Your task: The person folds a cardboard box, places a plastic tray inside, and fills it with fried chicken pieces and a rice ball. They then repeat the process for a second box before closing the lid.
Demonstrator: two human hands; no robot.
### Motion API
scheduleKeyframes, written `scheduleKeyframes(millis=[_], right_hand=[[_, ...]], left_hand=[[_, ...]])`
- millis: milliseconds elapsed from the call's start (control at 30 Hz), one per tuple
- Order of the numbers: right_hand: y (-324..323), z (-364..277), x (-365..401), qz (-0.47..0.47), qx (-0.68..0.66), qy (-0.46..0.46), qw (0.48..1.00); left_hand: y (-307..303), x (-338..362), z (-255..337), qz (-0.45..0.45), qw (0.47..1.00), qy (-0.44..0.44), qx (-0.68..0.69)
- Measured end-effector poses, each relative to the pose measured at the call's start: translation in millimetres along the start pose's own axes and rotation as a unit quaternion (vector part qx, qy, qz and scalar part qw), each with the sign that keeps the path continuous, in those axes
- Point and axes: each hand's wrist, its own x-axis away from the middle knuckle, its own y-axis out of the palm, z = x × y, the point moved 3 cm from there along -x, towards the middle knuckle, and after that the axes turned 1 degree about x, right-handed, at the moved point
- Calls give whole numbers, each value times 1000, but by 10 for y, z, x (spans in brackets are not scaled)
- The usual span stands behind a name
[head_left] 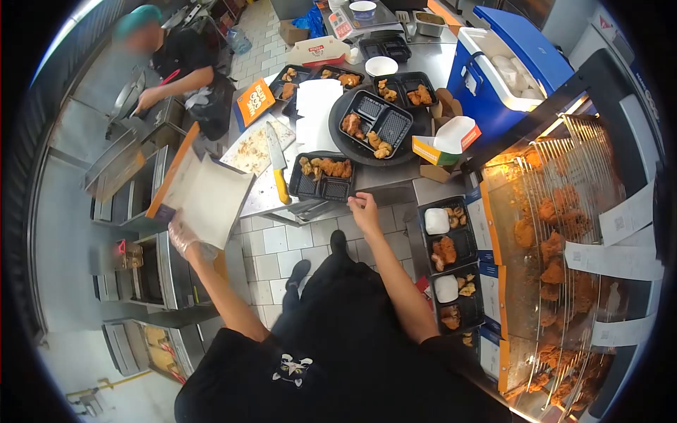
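My left hand, in a clear plastic glove, grips the near edge of an open cardboard box with a white inside and an orange-edged flap. The box is held tilted, left of the counter. My right hand has its fingers curled together right at the near corner of a black divided tray. Fried chicken pieces lie in that tray's far part. Beyond it, another black tray with chicken sits on a round black pan.
A yellow-handled knife lies by a crumb-covered board. Behind are more trays and an orange carton. At right stand a blue cooler and a heated chicken rack. A co-worker stands at far left.
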Motion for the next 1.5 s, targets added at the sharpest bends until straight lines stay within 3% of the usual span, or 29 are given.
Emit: scheduleKeyframes(millis=[33,133,200,233,267,367,400,533,633,667,767,867,1000,1100,1200,1267,1333,1433,1500], right_hand=[[106,157,-106,27,37,16,999],[338,194,-347,81,50,64,993],[517,287,-532,115,28,103,988],[537,415,-559,135,58,71,987],[540,428,-558,154,88,38,983],[603,-80,-319,222,213,-73,949],[629,-256,-184,241,262,-106,928],[686,-148,-175,312,202,-74,925],[839,-433,-120,289,346,-143,881],[976,-565,-140,254,342,-141,894],[1322,-818,-247,82,383,101,914],[1595,-547,-359,119,512,19,850],[1648,-378,-368,110,484,6,868],[1597,-407,-251,93,428,-31,898],[1602,-503,-77,102,411,-87,902],[1618,-657,73,108,408,-94,902],[1599,-956,265,117,403,-99,902],[1501,-1451,612,120,400,-94,904],[1417,-1744,787,106,407,-88,903]], left_hand=[[3,-92,-16,8,999,-25,-18],[161,-440,-479,-25,996,7,-91],[382,-672,-923,-86,984,-94,121],[460,-771,-1152,-115,957,-148,221],[535,-880,-1319,-126,966,-159,160],[785,-980,-1386,-152,972,-120,133],[845,-995,-1243,-179,977,-71,86],[1215,-1156,-1241,-240,970,-15,41],[1443,-1215,-1038,-275,961,5,-40],[1612,-1311,-1573,-260,961,-38,84],[1794,-1420,-1340,-267,957,98,-60],[2040,-1547,-1507,-286,951,114,-8],[2263,-1616,-1681,-303,945,115,36],[2269,-1566,-1652,-288,935,194,68],[2257,-1493,-1602,-316,942,103,37],[2267,-1469,-1631,-329,928,-7,176],[2206,-1418,-1340,-336,925,104,142],[2270,-1374,-1219,-335,917,167,138],[2452,-1249,-1321,-379,896,16,232]])
